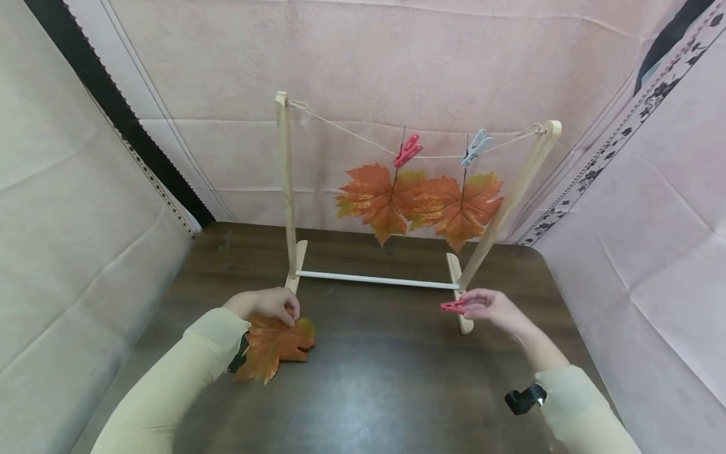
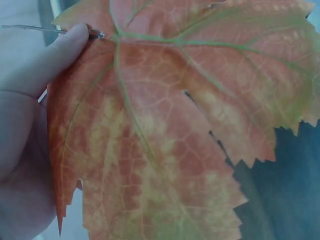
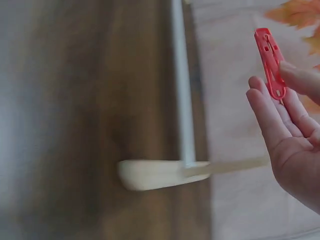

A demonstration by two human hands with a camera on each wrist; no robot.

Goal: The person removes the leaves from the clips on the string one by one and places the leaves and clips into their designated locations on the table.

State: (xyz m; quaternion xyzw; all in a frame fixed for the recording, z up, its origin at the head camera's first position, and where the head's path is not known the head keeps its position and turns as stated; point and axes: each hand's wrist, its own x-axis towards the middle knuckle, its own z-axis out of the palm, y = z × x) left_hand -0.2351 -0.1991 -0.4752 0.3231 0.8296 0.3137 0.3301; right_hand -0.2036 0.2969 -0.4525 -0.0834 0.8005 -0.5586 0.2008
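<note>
My left hand [image 1: 271,305] pinches an orange artificial maple leaf [image 1: 276,347] near its stem, left of the wooden stand. Thumb and leaf fill the left wrist view, where the leaf [image 2: 150,120] shows green veins and a thin stem beside the thumb. In my right hand [image 1: 492,309] a red clothespin [image 1: 454,306] is held between thumb and fingers, by the stand's right foot. The right wrist view shows this clothespin [image 3: 271,62] with its tip pointing away from the palm. Two more leaves hang from the string, one under a pink clothespin [image 1: 408,151], the other under a light blue clothespin [image 1: 477,148].
The stand has a left post [image 1: 287,189], a right post [image 1: 510,202], a white lower bar [image 1: 374,279] and a sagging string [image 1: 340,129]. It stands on a dark wooden table [image 1: 363,378]. Pale cloth [image 1: 227,63] surrounds the table at the back and sides.
</note>
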